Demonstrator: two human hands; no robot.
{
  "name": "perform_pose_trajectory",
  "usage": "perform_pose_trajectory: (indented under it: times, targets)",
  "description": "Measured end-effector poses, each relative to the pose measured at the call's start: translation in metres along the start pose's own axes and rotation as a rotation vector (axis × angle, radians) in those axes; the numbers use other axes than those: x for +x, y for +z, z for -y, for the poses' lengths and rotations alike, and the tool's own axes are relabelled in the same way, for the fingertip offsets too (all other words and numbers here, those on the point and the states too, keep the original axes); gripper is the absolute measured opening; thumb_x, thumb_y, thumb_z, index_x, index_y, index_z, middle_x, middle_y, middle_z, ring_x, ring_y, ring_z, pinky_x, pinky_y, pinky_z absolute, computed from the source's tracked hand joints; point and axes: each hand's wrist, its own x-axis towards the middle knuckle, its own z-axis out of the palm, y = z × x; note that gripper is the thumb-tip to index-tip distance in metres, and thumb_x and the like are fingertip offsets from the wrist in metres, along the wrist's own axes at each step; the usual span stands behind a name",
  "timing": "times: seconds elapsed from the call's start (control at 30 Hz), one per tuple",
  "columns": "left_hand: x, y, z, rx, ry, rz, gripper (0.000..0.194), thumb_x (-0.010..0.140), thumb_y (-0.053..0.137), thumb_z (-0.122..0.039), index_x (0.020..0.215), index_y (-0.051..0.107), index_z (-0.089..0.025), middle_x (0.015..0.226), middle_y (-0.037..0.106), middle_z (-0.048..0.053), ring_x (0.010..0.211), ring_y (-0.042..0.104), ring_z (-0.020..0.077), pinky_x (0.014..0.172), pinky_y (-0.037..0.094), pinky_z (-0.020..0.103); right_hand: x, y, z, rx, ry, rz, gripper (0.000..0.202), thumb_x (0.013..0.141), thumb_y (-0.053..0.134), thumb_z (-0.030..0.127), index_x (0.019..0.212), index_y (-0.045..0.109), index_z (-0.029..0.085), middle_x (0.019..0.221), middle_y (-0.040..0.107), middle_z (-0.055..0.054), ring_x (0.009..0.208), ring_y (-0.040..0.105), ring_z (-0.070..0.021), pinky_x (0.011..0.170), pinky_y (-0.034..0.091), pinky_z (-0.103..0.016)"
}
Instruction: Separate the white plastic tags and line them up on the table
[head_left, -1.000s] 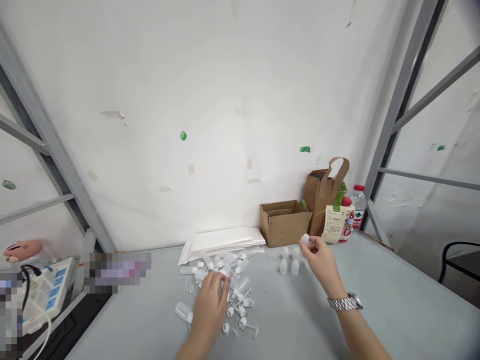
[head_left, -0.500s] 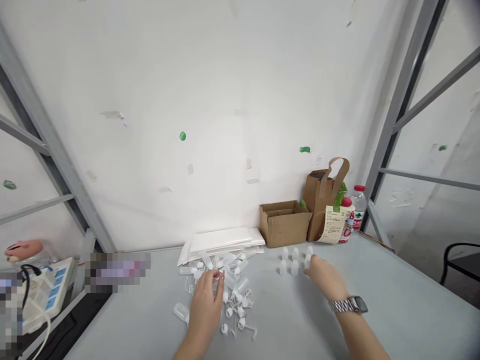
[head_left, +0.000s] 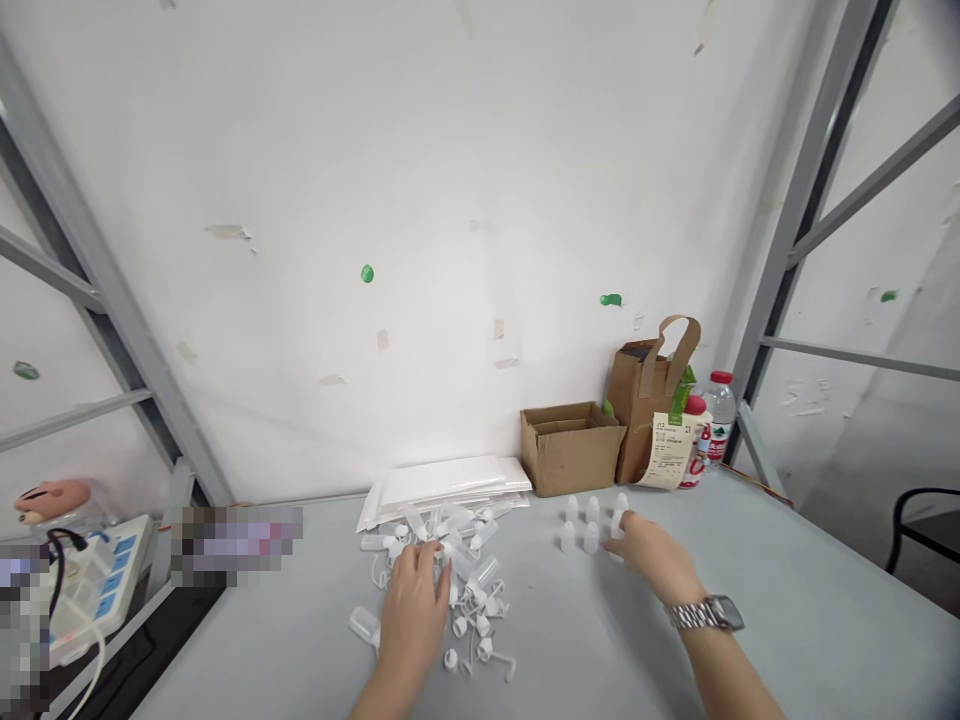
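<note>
Several small translucent bottles (head_left: 483, 574) and white caps with bent tubes (head_left: 484, 648) lie in a loose pile on the grey table. My left hand (head_left: 417, 600) rests over the pile's left part, thumb and forefinger apart, with nothing seen between them. One bottle (head_left: 363, 624) lies left of that wrist. Further right, small bottles (head_left: 568, 538) stand upright in two rows. At the right end of these rows my right hand (head_left: 651, 552) has its fingers around a bottle (head_left: 618, 520), partly hidden by them.
White flat packets (head_left: 442, 484) lie behind the pile. An open cardboard box (head_left: 574, 462), a paper bag (head_left: 628, 400) and red-capped bottles (head_left: 720, 410) stand at the back right. A power strip (head_left: 112, 580) is at the left.
My left hand's thumb and forefinger have come further apart. My right hand has shifted very slightly, still at the right end of the standing bottles.
</note>
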Motion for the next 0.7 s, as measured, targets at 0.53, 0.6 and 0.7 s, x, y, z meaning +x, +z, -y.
perform_pose_trajectory:
  times: [0.53,0.6,0.7]
  targets:
    - [-0.001,0.008,0.002,0.114,0.122,-0.033,0.029,0.079,0.043,-0.019,0.103,0.060,-0.022,0.099,0.053,0.009,0.092,0.051,0.0243,0.079,0.045,0.040,-0.020,0.010,0.047,0.384,-0.383,-0.220,0.026,0.086,0.036,0.033,0.094,0.057,0.020,0.075,0.063,-0.004,0.067,0.058,-0.0184,0.061,0.042,-0.028]
    - [-0.001,0.008,0.002,0.116,0.122,-0.039,0.029,0.079,0.044,-0.020,0.103,0.060,-0.022,0.098,0.053,0.009,0.093,0.051,0.0244,0.079,0.045,0.039,-0.026,0.028,0.061,0.382,-0.639,-0.190,0.023,0.085,0.040,0.024,0.098,0.059,0.019,0.091,0.060,-0.008,0.083,0.057,-0.0197,0.073,0.044,-0.030]
    - [-0.002,0.008,0.002,0.115,0.131,-0.043,0.028,0.080,0.044,-0.021,0.103,0.059,-0.023,0.098,0.052,0.008,0.093,0.051,0.0242,0.080,0.044,0.039,-0.036,0.054,0.081,0.326,-0.891,-0.097,0.030,0.080,0.049,0.014,0.108,0.056,0.020,0.101,0.056,-0.009,0.092,0.052,-0.0211,0.081,0.042,-0.033]
